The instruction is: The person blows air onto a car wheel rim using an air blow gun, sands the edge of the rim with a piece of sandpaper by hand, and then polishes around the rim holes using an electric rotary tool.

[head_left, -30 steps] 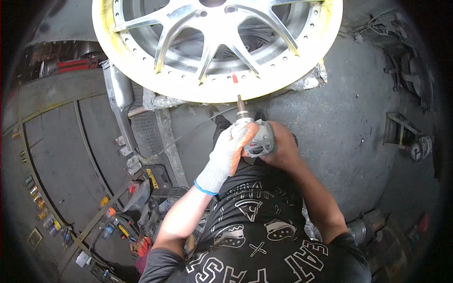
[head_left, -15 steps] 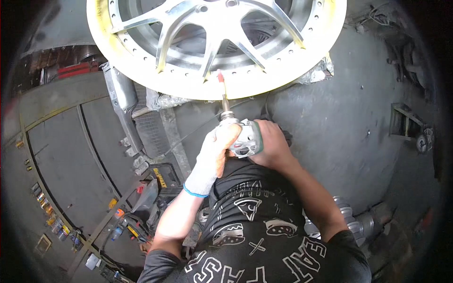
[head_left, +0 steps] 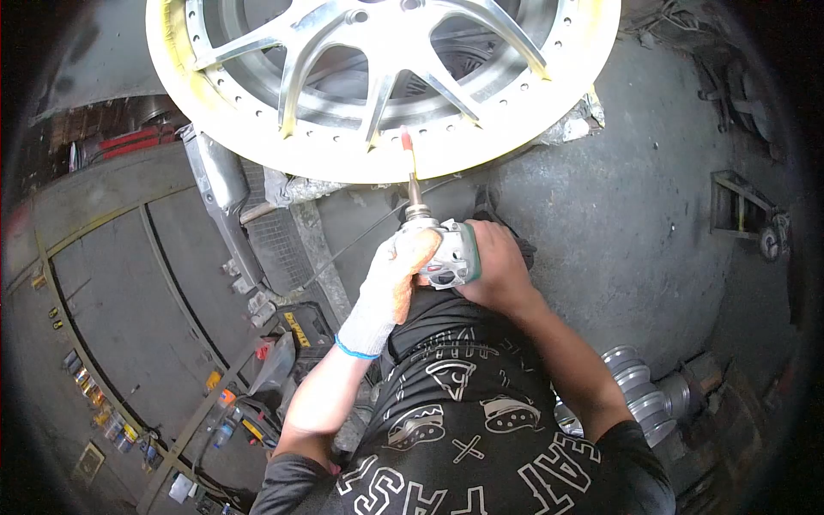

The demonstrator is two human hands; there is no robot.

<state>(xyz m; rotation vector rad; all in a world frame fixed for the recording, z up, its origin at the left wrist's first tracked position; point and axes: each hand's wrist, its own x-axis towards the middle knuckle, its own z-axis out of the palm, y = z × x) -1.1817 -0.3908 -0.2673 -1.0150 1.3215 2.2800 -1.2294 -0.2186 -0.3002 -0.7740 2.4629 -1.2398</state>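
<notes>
A large alloy wheel [head_left: 283,156] with bright spokes and a brightly lit, yellowish outer lip fills the top of the view. Both my hands are on a die grinder [head_left: 452,256] with a green and silver body. My left hand [head_left: 396,270], in a white and orange work glove, is wrapped round its front end near the collet. Bare, my right hand [head_left: 499,264] grips the rear of the body. From the collet a slim shaft points up to a red tip [head_left: 406,139], which overlaps the wheel's lip beside a spoke end; contact cannot be made out.
Wrapped supports [head_left: 300,187] show beneath the wheel. A silver metal piece [head_left: 215,176] stands at left, near a DeWalt case [head_left: 302,328]. Stacked rims [head_left: 637,390] are at lower right, and a small wheeled frame [head_left: 745,210] is at far right.
The wheel and surroundings have shifted slightly left in view. The red tip sits slightly further right along the lip. Both hands keep their hold on the grinder.
</notes>
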